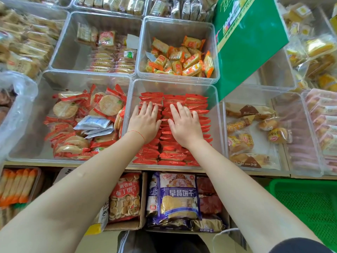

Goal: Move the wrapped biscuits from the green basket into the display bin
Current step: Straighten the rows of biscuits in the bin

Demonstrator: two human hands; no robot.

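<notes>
Both of my hands are down in the clear display bin at centre frame, palms flat on the wrapped biscuits. My left hand lies on the left column of red packets with fingers straight and slightly spread, gripping nothing; my right hand lies on the middle column the same way, fingers extended, nothing pinched. The red packets stand on edge in tight rows that run from the near wall almost to the far wall of the bin, and the rightmost column sits close to the right wall (little slack there). A bare strip of bin floor shows behind the far row, toward the upper edge of the bin. The green basket is at the lower right corner of the frame, only part of its mesh and rim in view, below the shelf edge. Left of my bin, touching wall to wall, is a bin of round rice crackers; behind it is a bin of orange packets. A tilted green carton overhangs the upper right corner of my bin.
</notes>
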